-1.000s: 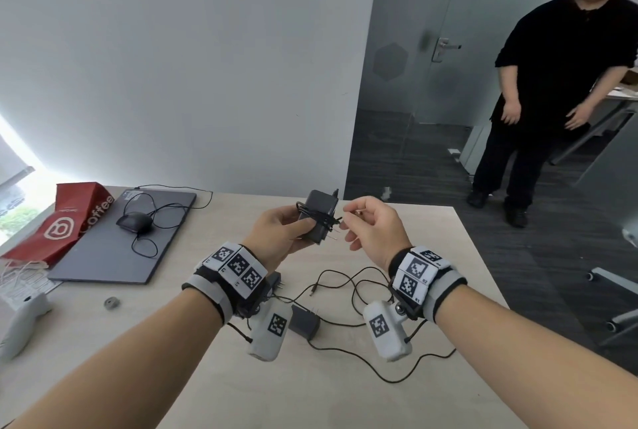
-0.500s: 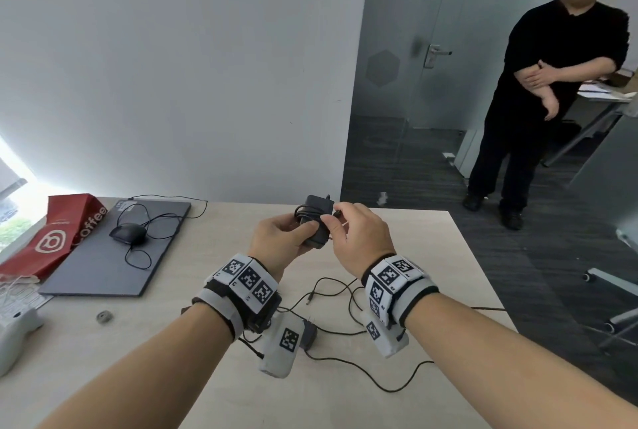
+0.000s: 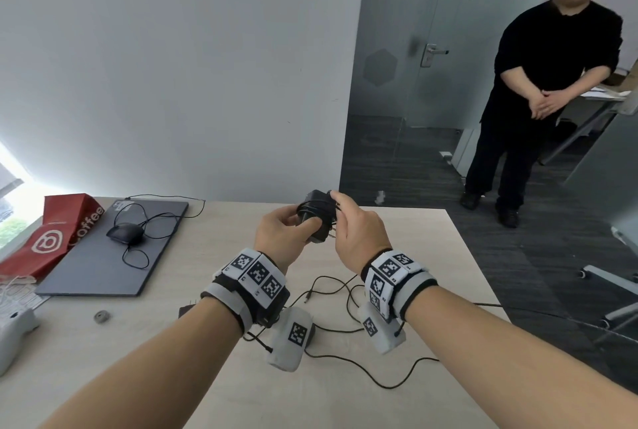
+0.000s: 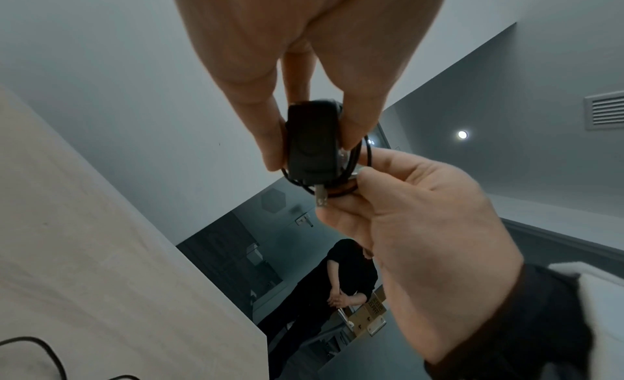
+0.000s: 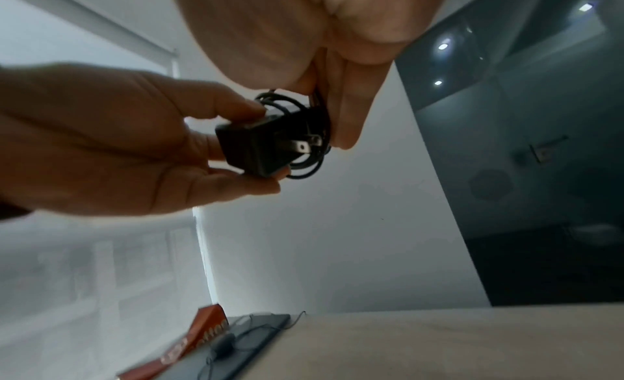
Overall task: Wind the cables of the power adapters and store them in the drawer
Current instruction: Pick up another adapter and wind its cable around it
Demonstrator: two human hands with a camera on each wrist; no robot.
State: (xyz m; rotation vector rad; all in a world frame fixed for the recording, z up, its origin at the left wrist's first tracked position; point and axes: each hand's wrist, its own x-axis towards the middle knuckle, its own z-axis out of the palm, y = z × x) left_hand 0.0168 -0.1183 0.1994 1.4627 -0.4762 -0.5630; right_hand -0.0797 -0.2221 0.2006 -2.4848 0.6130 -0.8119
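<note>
Item: black power adapter [image 3: 316, 218], held in the air at the centre of the head view, above the pale table [image 3: 397, 249].

Left hand [image 3: 281, 239]: the adapter body is gripped between thumb and fingers. In the left wrist view the body [image 4: 312, 143] is seen end-on at frame centre, pinched from both sides.

Right hand [image 3: 359, 239]: curled against the adapter's right side. The cable [image 4: 359, 156] is shown wound in loops around the body, its metal-tipped end [image 4: 320, 197] pinched by the right thumb and fingers [image 4: 341, 217]; this detail is hidden behind the knuckles in the head view.

Right wrist view: two flat plug prongs [image 5: 305, 144] are shown on the adapter face, with cable loops [image 5: 304, 135] just beside them, visible in no other view.

Head view only, lower centre: a loose black cable [image 3: 348, 328] lying on the table under both wrists. A closed grey laptop [image 3: 110, 249] with a black mouse [image 3: 125, 232] on it and a red coffee bag [image 3: 51, 239] are recorded at the left. A person in black [image 3: 538, 101] is seen at the upper right, hands clasped.
</note>
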